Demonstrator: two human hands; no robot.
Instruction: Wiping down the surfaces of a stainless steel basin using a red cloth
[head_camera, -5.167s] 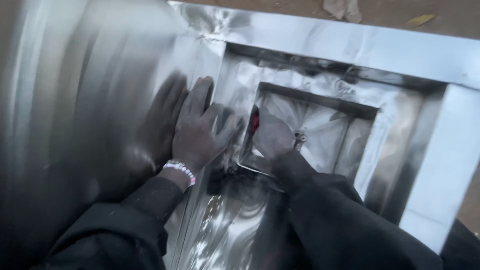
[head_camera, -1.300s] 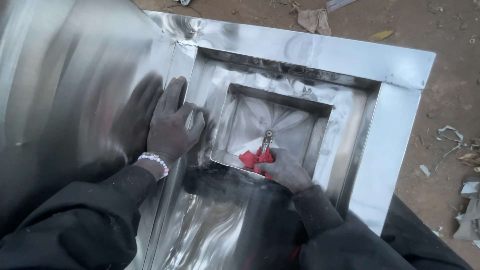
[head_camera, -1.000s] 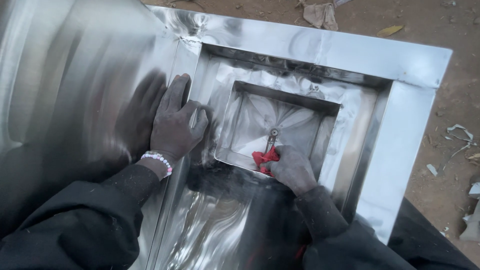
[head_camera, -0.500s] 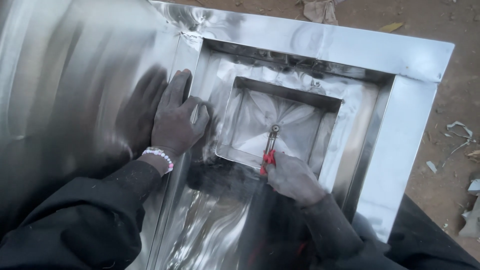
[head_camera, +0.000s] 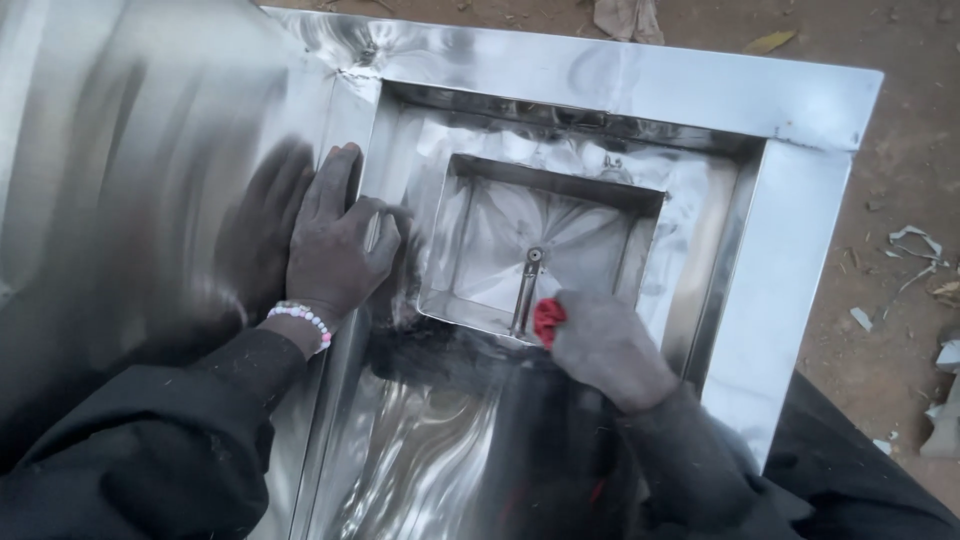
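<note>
Head view of a stainless-steel sink unit (head_camera: 620, 85) with a stepped square basin. The left hand (head_camera: 335, 245) lies flat and open, fingers spread, on the polished sheet at the basin's left rim, holding nothing; a beaded bracelet (head_camera: 300, 320) circles its wrist. The right hand (head_camera: 605, 345) is closed around the red handles of a pair of pliers (head_camera: 535, 295), at the near edge of the innermost recess (head_camera: 480, 230). The metal jaws of the tool point toward the centre of that recess floor; whether they grip anything cannot be told. The two hands are well apart, one on either side of the recess. Beyond the unit's far and right rims lies bare earth ground (head_camera: 900, 200) with scattered scraps (head_camera: 915, 240).
</note>
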